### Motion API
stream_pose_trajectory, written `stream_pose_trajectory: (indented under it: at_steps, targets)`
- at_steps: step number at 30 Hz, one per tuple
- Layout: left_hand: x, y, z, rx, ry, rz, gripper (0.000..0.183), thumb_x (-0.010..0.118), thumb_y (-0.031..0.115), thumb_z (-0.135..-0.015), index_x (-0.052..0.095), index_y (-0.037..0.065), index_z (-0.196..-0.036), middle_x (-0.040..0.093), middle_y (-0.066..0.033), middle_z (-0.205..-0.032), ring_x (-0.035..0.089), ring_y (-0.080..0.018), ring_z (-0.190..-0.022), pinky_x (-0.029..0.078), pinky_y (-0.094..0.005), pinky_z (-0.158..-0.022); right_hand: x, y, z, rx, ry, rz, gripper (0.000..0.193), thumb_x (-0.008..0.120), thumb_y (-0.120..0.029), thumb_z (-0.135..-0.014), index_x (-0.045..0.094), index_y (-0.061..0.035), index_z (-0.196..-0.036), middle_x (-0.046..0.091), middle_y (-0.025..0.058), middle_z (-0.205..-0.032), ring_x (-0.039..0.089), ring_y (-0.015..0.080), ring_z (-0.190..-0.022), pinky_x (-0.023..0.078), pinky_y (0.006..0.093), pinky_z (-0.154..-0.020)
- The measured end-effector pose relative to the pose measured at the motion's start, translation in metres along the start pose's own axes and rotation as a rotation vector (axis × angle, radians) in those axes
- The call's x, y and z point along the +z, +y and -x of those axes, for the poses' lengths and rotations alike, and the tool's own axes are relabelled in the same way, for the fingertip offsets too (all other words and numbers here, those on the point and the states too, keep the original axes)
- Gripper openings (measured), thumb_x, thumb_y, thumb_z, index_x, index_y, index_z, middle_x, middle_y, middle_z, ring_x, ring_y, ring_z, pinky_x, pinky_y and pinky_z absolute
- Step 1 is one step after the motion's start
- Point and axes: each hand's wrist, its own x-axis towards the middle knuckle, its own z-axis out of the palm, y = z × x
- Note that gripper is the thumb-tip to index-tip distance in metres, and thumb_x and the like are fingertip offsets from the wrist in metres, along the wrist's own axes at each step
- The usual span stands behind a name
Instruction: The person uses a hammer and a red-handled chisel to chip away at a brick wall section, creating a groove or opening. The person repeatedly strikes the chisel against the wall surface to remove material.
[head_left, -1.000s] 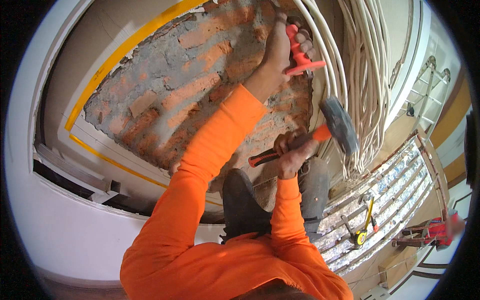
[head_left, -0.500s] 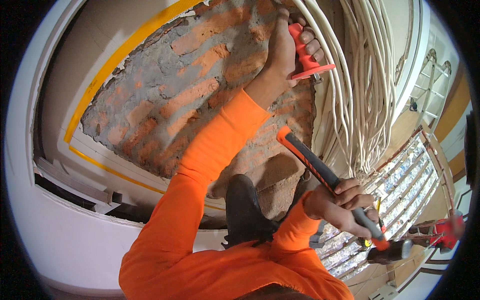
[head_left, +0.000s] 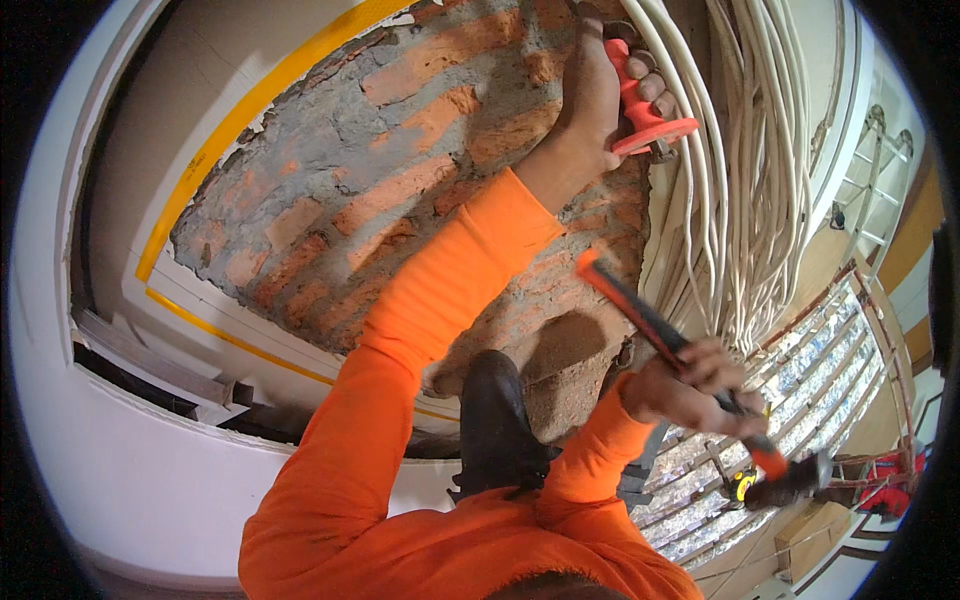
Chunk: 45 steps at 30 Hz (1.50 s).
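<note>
Since the earlier frames, the right hand [head_left: 690,390] has swung the hammer [head_left: 690,360] back from beside the wall to low at the right, its dark head [head_left: 795,485] now pointing away over the foil-covered floor [head_left: 800,360]. Seen from the head camera, the right grip is closed tight on the hammer's black and orange handle. The left hand [head_left: 600,95] stays raised, its grip wrapped around the red-guarded chisel [head_left: 640,95], held against the exposed brick wall [head_left: 400,170] just beside a bundle of white cables [head_left: 740,170].
</note>
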Motion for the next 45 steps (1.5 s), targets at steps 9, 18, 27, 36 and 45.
stream_pose_trajectory:
  at_steps: [9,18,27,36,45]
  targets:
    - [-0.016,-0.005,-0.024,0.035,-0.028,-0.079,0.043,0.029,0.053,-0.097,0.037,0.016,-0.077,0.040,0.0023,-0.060,0.040,-0.0131,-0.048,0.041,-0.0319,-0.046,-0.012,0.090,0.083,0.583,-0.494,0.620,0.021,0.058,-0.022,-0.092,0.052,-0.0023,-0.096,0.053,0.0036,-0.068,0.050,0.0155,-0.058,0.043,0.0317,-0.057]
    - [0.002,0.005,0.000,0.012,0.082,-0.114,0.043,0.029,0.052,-0.097,0.037,0.016,-0.076,0.039,0.0021,-0.059,0.039,-0.0135,-0.048,0.040,-0.0319,-0.046,-0.027,0.038,0.015,0.030,-0.129,-0.039,0.051,0.041,-0.054,-0.095,0.046,-0.0049,-0.083,0.035,-0.0013,-0.058,0.037,0.0102,-0.046,0.039,0.0231,-0.045]
    - [-0.015,0.001,-0.017,-0.021,-0.008,-0.055,0.045,0.028,0.057,-0.095,0.036,0.018,-0.074,0.037,0.0031,-0.060,0.038,-0.0139,-0.050,0.040,-0.0330,-0.047,-0.022,0.060,0.057,0.817,-0.338,0.418,0.018,0.063,-0.017,-0.087,0.055,-0.0015,-0.081,0.045,0.0022,-0.049,0.043,0.0107,-0.037,0.037,0.0259,-0.036]
    - [-0.008,0.004,-0.016,-0.027,-0.011,-0.115,0.046,0.029,0.048,-0.095,0.036,0.015,-0.063,0.038,0.0016,-0.053,0.039,-0.0155,-0.047,0.040,-0.0316,-0.048,0.007,0.059,0.019,0.166,-0.486,0.185,0.026,0.051,-0.031,-0.095,0.054,-0.0051,-0.099,0.051,0.0042,-0.065,0.052,0.0157,-0.061,0.047,0.0316,-0.059]
    - [-0.017,-0.013,-0.005,-0.116,-0.161,-0.016,0.049,0.028,0.050,-0.097,0.043,0.014,-0.067,0.044,0.0007,-0.054,0.044,-0.0153,-0.048,0.044,-0.0316,-0.051,-0.065,0.059,0.060,0.552,-0.665,0.856,0.038,0.055,-0.040,-0.091,0.058,-0.0039,-0.081,0.054,0.0063,-0.065,0.051,0.0161,-0.061,0.042,0.0309,-0.059]
